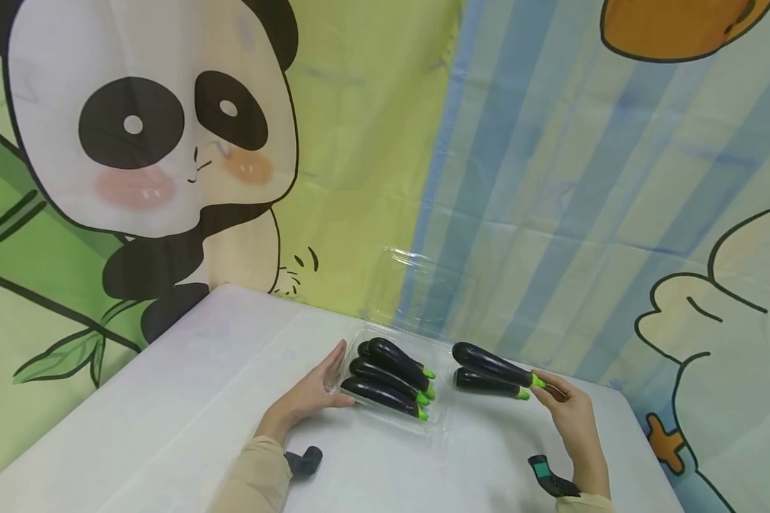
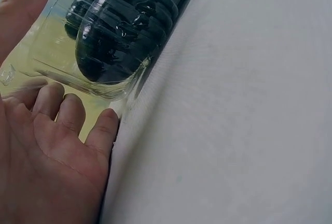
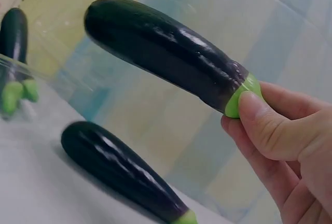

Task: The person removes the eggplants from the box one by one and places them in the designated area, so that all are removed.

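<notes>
My right hand (image 1: pixel 571 413) pinches an eggplant (image 3: pixel 166 53) by its bright green cap, thumb on the near side. The eggplant points left and is raised over a second eggplant (image 3: pixel 122 169), which lies on the white table. On the left, my left hand (image 1: pixel 309 393) holds the left end of a clear plastic container (image 1: pixel 401 423), thumb and fingers spread across that end. Inside the container, several glossy black eggplants (image 1: pixel 378 392) lie side by side, green caps to the right. Through the clear wall, the left wrist view shows their rounded dark ends (image 2: pixel 119 32) close to my fingers.
The container's clear lid (image 1: pixel 411 288) stands raised at the back, against the curtain (image 1: pixel 520 178) printed with cartoon animals. The white table (image 1: pixel 231 399) ends at this curtain. Dark wrist straps (image 1: pixel 304 462) show beside both sleeves.
</notes>
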Motion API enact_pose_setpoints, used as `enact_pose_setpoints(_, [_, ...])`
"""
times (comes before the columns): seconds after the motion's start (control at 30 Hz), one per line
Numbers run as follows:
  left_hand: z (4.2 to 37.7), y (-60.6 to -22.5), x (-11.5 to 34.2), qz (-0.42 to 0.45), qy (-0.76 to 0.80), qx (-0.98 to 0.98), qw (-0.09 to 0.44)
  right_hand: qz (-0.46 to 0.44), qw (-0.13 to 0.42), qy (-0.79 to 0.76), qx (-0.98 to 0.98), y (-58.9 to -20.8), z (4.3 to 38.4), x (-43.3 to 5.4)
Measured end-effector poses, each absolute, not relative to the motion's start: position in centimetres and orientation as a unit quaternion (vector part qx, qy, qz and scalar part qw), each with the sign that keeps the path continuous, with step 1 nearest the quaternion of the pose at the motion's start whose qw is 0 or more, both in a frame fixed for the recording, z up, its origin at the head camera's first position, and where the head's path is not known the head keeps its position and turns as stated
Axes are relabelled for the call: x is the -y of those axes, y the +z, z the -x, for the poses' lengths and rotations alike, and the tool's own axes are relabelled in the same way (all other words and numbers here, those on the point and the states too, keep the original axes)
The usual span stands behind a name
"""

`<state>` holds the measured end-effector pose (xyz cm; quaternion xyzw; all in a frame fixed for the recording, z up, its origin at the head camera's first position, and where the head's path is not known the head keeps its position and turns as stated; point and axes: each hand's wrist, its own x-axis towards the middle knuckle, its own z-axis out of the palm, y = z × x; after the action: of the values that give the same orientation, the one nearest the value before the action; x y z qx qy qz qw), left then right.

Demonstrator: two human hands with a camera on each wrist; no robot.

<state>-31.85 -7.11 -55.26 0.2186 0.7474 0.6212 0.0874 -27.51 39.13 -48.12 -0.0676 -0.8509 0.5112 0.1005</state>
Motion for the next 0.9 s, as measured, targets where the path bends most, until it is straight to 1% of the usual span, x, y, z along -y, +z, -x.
enact_pose_setpoints(0.17, [31.8,-55.1,7.2,-0.222,0.626,-0.742,0.093,0.089,0.092,0.521,0.844,-49.5,27.0,-41.5])
enact_pose_setpoints(0.43, [31.8,-55.0,7.1,-0.224,0.625,-0.742,0.093,0.111,0.053,0.512,0.850,-51.6,26.9,-43.5])
enact_pose_setpoints(0.67, [31.9,-55.0,7.1,-0.226,0.626,-0.740,0.095,0.113,0.009,0.504,0.856,-52.7,27.4,-42.9])
enact_pose_setpoints(0.9, [31.9,-55.1,7.2,-0.219,0.623,-0.744,0.099,0.105,0.000,0.480,0.871,-53.5,28.2,-41.9])
